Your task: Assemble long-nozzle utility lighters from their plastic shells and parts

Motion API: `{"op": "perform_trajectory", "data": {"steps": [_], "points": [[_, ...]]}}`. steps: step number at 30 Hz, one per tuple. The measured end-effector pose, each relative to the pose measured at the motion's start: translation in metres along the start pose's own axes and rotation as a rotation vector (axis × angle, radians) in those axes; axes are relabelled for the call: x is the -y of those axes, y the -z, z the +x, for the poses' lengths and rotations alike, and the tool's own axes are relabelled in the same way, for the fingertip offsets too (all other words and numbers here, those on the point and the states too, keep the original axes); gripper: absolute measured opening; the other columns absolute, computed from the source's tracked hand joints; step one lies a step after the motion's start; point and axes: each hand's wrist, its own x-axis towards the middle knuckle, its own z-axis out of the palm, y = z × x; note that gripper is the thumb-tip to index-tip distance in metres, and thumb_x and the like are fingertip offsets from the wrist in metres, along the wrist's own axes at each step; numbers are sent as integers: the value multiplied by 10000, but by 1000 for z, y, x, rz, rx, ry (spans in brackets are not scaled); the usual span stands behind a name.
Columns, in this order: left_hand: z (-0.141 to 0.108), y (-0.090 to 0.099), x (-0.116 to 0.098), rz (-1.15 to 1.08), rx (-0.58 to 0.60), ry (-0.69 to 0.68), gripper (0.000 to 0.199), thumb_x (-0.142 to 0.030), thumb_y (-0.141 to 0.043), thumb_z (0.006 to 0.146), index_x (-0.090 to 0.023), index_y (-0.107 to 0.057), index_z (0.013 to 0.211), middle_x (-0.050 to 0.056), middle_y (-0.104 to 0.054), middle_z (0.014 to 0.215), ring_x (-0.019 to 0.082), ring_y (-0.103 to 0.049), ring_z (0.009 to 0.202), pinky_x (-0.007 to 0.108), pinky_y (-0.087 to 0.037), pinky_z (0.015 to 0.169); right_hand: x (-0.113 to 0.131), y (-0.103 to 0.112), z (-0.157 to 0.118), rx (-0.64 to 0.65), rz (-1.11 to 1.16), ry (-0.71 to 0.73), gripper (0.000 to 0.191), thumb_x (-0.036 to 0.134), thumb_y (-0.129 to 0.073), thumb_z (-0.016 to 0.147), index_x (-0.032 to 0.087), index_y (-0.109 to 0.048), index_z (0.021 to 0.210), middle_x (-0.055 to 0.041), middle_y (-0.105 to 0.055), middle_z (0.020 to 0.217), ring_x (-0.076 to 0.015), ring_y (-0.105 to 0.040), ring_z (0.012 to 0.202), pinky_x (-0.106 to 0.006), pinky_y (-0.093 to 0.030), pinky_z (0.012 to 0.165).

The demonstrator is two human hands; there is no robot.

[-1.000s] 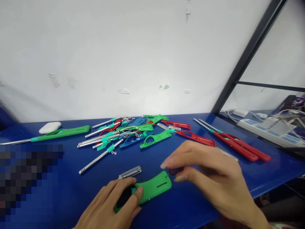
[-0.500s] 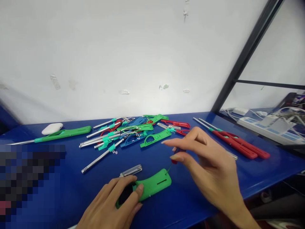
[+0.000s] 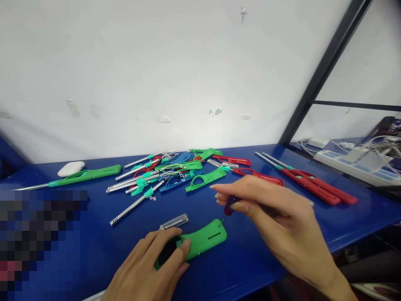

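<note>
a glossy blue tabletop (image 3: 250, 263) carries a loose pile of metal lighter tubes (image 3: 131, 207) with teal collars, tangled among a blue handle shell (image 3: 184, 157) and others in red and green. left of it, a green long-necked lighter (image 3: 100, 172) lies beside a white rounded case (image 3: 71, 168). two red long-necked lighters (image 3: 326, 193) lie together at the right. nearer the front, a clear fuel tank (image 3: 176, 221) lies just behind a green lighter handle (image 3: 205, 239).
</note>
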Motion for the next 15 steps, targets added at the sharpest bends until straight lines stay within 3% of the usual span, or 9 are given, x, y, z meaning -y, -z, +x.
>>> {"op": "perform_trajectory", "data": {"steps": [2,5,9,12,15], "points": [[-1,0,0,4,5,6,339,-348,-390,1152,-324,-701,1285,18,-748,1292,190,-757,1062,294,-660,895,0,-2,1,-101,-59,12,269,151,-791,981,322,-830,1185,39,-770,906,-137,-707,809,-263,-582,757],[1,0,0,12,-3,1,355,-351,-378,1152,-334,-703,1294,20,-756,1273,192,-766,1039,304,-663,884,-6,3,1,-205,-113,36,192,201,-872,916,317,-846,1067,36,-782,886,-164,-707,802,-302,-588,760],[7,3,0,9,-5,-29,332,-310,-407,1136,-323,-703,1284,19,-763,1254,190,-776,1050,305,-664,884,-24,29,-7,-481,-196,-58,131,289,-914,864,320,-813,942,26,-800,915,-211,-744,863,-348,-631,819],[11,5,-1,47,-14,-103,343,-242,-421,1108,-307,-695,1305,10,-773,1261,192,-776,1084,316,-657,917,-45,47,-19,-419,-263,-202,182,374,-938,817,264,-804,871,2,-818,871,-227,-789,795,-340,-649,769],[9,6,-1,137,7,-179,457,-208,-385,1092,-322,-615,1470,-7,-743,1386,212,-755,1169,353,-651,927,-64,52,-29,-222,-372,-317,278,483,-884,862,224,-781,853,-33,-832,859,-262,-817,795,-350,-650,740]]}}
